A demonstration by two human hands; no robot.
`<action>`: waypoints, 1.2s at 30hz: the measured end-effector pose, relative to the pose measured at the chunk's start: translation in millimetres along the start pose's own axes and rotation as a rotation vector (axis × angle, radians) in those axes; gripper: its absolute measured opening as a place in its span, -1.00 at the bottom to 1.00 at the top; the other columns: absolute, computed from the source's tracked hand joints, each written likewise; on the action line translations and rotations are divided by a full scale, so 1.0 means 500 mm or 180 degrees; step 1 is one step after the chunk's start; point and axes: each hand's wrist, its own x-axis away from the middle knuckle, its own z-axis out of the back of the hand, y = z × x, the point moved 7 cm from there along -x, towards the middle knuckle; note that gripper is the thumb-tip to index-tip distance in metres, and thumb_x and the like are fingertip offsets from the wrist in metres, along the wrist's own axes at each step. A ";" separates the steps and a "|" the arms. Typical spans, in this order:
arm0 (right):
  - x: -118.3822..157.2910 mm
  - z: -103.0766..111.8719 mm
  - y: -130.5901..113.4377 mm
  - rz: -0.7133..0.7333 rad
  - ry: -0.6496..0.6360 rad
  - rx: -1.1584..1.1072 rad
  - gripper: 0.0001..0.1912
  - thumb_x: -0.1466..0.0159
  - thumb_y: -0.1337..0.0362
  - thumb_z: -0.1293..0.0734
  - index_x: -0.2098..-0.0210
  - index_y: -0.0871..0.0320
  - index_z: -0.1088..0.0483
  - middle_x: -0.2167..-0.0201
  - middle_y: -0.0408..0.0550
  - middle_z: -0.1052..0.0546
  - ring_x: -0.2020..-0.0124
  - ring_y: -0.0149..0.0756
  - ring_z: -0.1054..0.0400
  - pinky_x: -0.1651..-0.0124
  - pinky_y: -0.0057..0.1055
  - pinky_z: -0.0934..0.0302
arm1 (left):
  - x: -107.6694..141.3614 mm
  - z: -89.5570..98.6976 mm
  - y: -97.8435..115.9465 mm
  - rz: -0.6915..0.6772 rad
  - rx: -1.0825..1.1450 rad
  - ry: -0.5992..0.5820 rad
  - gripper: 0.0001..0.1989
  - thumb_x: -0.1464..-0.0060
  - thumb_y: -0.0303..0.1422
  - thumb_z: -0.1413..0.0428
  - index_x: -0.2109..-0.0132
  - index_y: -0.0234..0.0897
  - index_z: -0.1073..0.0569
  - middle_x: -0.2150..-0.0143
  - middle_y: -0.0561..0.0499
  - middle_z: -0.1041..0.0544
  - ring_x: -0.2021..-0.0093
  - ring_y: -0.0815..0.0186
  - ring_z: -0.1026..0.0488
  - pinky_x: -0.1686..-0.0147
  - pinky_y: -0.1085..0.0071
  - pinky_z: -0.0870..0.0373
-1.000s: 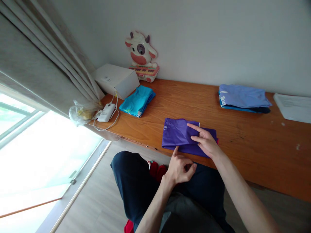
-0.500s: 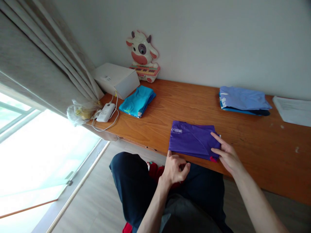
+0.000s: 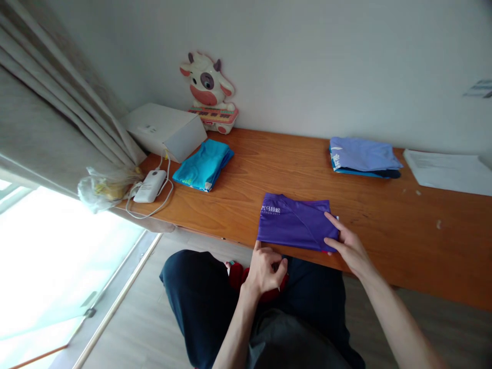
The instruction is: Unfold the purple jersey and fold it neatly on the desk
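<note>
By the curtain at the far left of the table (image 3: 384,246) sits a crinkled plastic bag (image 3: 100,188), then a white charger with its cable (image 3: 150,185), a white box (image 3: 166,128) and a folded teal garment (image 3: 203,165), with a cow-shaped toy keyboard (image 3: 209,94) against the wall behind. Near the front edge lies the folded purple garment (image 3: 294,222), white lettering toward its left end. The person's left hand (image 3: 265,269) is loosely curled and holds nothing, its thumb just touching the garment's near left corner; the right hand (image 3: 348,246) lies flat and open, fingers pressing the right end. To me this looks like the final squaring-up of the fold, and the next move would call for both hands gripping the bundle without letting the layers slip. Further right sit a stack of folded blue garments (image 3: 363,156) and some white paper (image 3: 448,171). Compared with a second ago, the purple bundle has been turned so the lettering faces up, and the right hand has slid from its middle to its right edge.
</note>
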 end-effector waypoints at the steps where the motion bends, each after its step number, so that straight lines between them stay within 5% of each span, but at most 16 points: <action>1: 0.003 0.000 0.003 -0.0012 -0.0001 0.0034 0.03 -0.30 0.12 -0.53 -0.67 -0.09 -0.13 0.41 -0.25 -0.52 0.46 -0.32 -0.41 0.41 -0.36 -0.46 | 0.000 0.000 0.000 -0.0004 -0.0002 0.0005 -0.51 -0.32 -0.25 -0.09 0.54 -0.23 -0.11 0.61 0.14 -0.25 0.50 0.33 -0.28 -0.09 0.13 -0.23; 10: 0.000 0.011 0.033 -0.0029 -0.0123 0.0636 0.05 -0.37 0.06 -0.47 -0.71 0.01 0.01 0.58 -0.32 -0.37 0.62 -0.34 -0.30 0.52 -0.41 -0.26 | 0.002 0.001 -0.003 0.0049 0.0110 0.0069 -0.49 -0.35 -0.24 -0.09 0.55 -0.23 -0.12 0.62 0.14 -0.24 0.50 0.33 -0.27 -0.12 0.12 -0.24; 20: 0.000 0.023 0.013 0.0124 -0.0324 0.0840 0.02 -0.40 0.10 -0.41 -0.72 0.08 0.05 0.54 -0.24 -0.43 0.51 -0.26 -0.40 0.40 -0.36 -0.38 | 0.004 0.012 0.000 -0.0192 0.0014 0.0248 -0.47 -0.39 -0.27 -0.10 0.57 -0.21 -0.17 0.63 0.13 -0.31 0.54 0.34 -0.31 -0.01 0.13 -0.39; 23: 0.001 0.032 0.013 0.0229 -0.0362 0.0872 -0.01 -0.41 0.11 -0.39 -0.72 0.00 0.05 0.32 -0.09 -0.62 0.51 -0.33 -0.39 0.42 -0.37 -0.39 | 0.021 0.018 0.003 -0.0486 0.0028 0.0593 -0.47 -0.41 -0.36 -0.09 0.56 -0.20 -0.14 0.65 0.17 -0.23 0.60 0.38 -0.23 -0.03 0.15 -0.48; 25: -0.002 0.048 0.000 0.0479 -0.0253 0.0983 -0.10 -0.42 0.11 -0.39 -0.68 -0.10 -0.09 -0.05 0.09 -0.68 0.46 -0.36 -0.41 0.41 -0.36 -0.42 | 0.037 0.025 0.006 -0.0617 0.0096 0.0968 -0.49 -0.40 -0.44 -0.09 0.55 -0.19 -0.15 0.66 0.18 -0.20 0.62 0.39 -0.20 0.03 0.21 -0.53; 27: -0.003 0.071 -0.031 0.0900 0.0163 0.1232 -0.27 -0.42 0.09 -0.40 -0.56 -0.13 -0.34 -0.38 0.17 -0.53 0.33 -0.32 -0.50 0.34 -0.32 -0.48 | 0.043 0.033 0.017 -0.0677 0.0151 0.1274 -0.50 -0.39 -0.48 -0.11 0.53 -0.17 -0.15 0.65 0.16 -0.23 0.62 0.37 -0.22 0.25 0.30 -0.50; 29: 0.000 0.083 -0.073 0.1307 0.0698 0.1497 -0.43 -0.45 0.06 -0.39 -0.42 -0.09 -0.49 -0.49 0.14 -0.41 0.17 -0.22 -0.58 0.20 -0.24 -0.56 | 0.025 0.039 0.044 -0.0711 0.0164 0.1371 -0.51 -0.39 -0.48 -0.13 0.51 -0.16 -0.18 0.62 0.13 -0.31 0.58 0.34 -0.28 0.40 0.32 -0.41; 31: 0.001 0.063 -0.114 0.1628 0.0937 0.1657 -0.49 -0.51 0.06 -0.34 -0.41 -0.07 -0.49 -0.49 0.10 -0.41 0.01 -0.13 -0.60 0.02 -0.14 -0.59 | -0.022 0.041 0.080 -0.0690 0.0149 0.1237 -0.60 -0.43 -0.45 -0.13 0.45 -0.15 -0.34 0.50 0.07 -0.52 0.44 0.30 -0.48 0.32 0.30 -0.51; 33: -0.006 0.009 -0.144 0.1952 0.0797 0.1884 -0.48 -0.56 0.08 -0.28 -0.47 -0.09 -0.43 -0.49 0.06 -0.42 -0.21 -0.03 -0.56 -0.26 -0.01 -0.53 | -0.090 0.035 0.108 -0.0551 0.0022 0.1014 -0.76 -0.48 -0.41 -0.12 0.23 -0.11 -0.56 0.13 0.00 -0.74 0.03 0.22 -0.68 -0.06 0.21 -0.63; 36: -0.032 -0.084 -0.147 0.2252 0.0519 0.2588 -0.41 -0.60 0.13 -0.19 -0.57 -0.07 -0.32 -0.58 0.01 -0.33 -0.56 0.10 -0.23 -0.60 0.21 -0.17 | -0.185 0.010 0.109 -0.0219 -0.0590 0.0757 -0.71 -0.51 -0.30 -0.12 -0.26 -0.10 -0.58 -0.44 -0.06 -0.56 -0.56 0.04 -0.34 -0.58 -0.11 -0.28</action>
